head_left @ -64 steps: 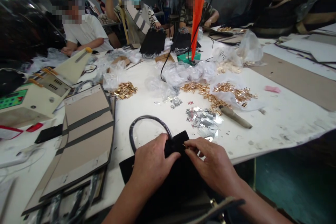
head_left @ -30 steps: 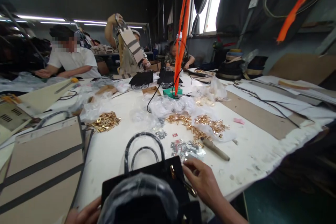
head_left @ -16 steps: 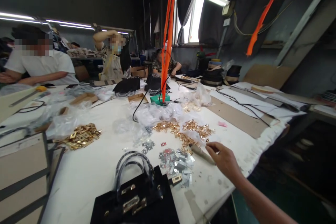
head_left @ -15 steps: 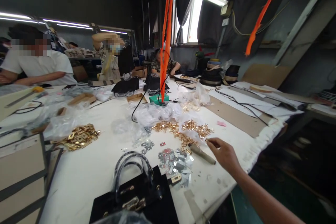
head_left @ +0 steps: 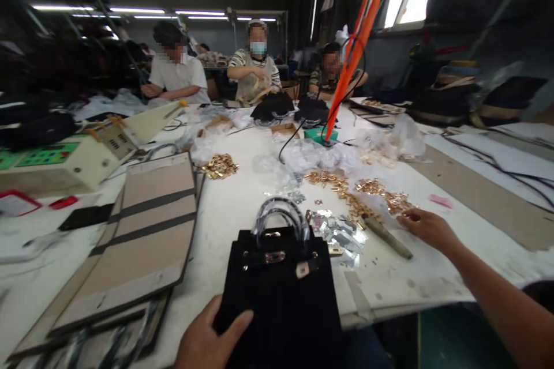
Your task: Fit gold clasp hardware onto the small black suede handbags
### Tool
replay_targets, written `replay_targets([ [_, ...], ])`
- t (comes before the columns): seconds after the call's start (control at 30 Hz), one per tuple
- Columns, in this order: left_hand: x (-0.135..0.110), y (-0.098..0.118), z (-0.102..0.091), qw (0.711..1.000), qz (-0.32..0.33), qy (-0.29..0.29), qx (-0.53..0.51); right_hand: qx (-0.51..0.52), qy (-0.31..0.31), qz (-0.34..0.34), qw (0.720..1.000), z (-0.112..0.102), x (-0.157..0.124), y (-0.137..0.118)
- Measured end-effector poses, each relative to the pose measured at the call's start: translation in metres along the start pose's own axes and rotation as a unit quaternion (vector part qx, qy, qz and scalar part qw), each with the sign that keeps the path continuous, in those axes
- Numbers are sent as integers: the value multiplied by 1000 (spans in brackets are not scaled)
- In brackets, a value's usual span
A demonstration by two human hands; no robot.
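Observation:
A black handbag (head_left: 281, 305) with gold fittings and plastic-wrapped handles (head_left: 281, 210) leans at the table's near edge. My left hand (head_left: 212, 334) grips its left side, thumb on the front. To the right, my right hand (head_left: 430, 232) is low over the table beside a pile of small gold metal pieces (head_left: 385, 196). Its thumb and fingertips are pinched together; whatever they hold is too small to make out. Between bag and right hand lie thin silver plates (head_left: 344, 233) and an olive-coloured stick-like tool (head_left: 387, 236).
Strapped grey-brown panels (head_left: 151, 199) and a beige machine (head_left: 73, 167) with green controls occupy the left. Gold plates (head_left: 220, 166) lie mid-table. An orange strap (head_left: 348, 75) hangs by a green box (head_left: 314, 135). Cardboard (head_left: 485, 202) lies right. Several people sit across the table.
The view has swung left. My left hand has come into sight on the handbag, which now stands more upright. My right hand remains by the gold pieces, fingers pinched.

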State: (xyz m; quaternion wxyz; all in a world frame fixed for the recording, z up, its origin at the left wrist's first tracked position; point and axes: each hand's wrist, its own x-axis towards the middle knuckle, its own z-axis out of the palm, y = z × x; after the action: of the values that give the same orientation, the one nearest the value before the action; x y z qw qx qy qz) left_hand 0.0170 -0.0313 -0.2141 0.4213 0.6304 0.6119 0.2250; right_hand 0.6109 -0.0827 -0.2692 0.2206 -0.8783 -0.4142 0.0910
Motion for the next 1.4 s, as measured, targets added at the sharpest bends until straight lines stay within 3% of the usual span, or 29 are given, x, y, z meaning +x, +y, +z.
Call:
replay_targets([
  [0.17, -5, 8, -6, 994, 2, 9, 106, -16, -9, -7, 1000, 8, 9, 13],
  [0.3, 5, 26, -10, 990, 24, 44, 132, -13, -8, -15, 1000, 0, 3, 0],
  [0.43, 21, 44, -8, 994, 93, 47, -11, 92, 62, 24, 994, -32, -42, -53],
  [0.53, 27, 54, -5, 986, 111, -1, -121, 232, 66, 13, 970, -44, -116, -122],
  [0.57, 27, 57, -5, 983, 108, -25, -149, 278, 45, -18, 959, -40, -146, -148],
  [0.6, 28, 59, -4, 978, 102, -50, -175, 340, -15, -49, 939, -31, -175, -173],
  [0.7, 27, 61, -4, 964, 58, -107, -238, 476, -255, -103, 836, 9, -244, -239],
  [0.73, 27, 61, -4, 960, 42, -112, -255, 492, -295, -107, 812, 23, -257, -255],
  [0.77, 27, 60, -4, 956, 28, -114, -269, 500, -298, -110, 806, 36, -265, -266],
  [0.87, 27, 56, -7, 938, -23, -125, -323, 492, -205, -126, 837, 60, -260, -280],
  [0.97, 27, 54, -11, 898, -70, -175, -397, 474, -116, -126, 864, 63, -240, -277],
  [1.1, 28, 50, -16, 855, -61, -253, -448, 460, -134, -93, 873, 58, -226, -278],
  [1.23, 34, 41, -15, 832, -75, -279, -474, 434, -137, -81, 887, 56, -226, -286],
  [1.4, 36, 34, -15, 746, -121, -371, -540, 407, -129, -84, 900, 56, -223, -291],
])
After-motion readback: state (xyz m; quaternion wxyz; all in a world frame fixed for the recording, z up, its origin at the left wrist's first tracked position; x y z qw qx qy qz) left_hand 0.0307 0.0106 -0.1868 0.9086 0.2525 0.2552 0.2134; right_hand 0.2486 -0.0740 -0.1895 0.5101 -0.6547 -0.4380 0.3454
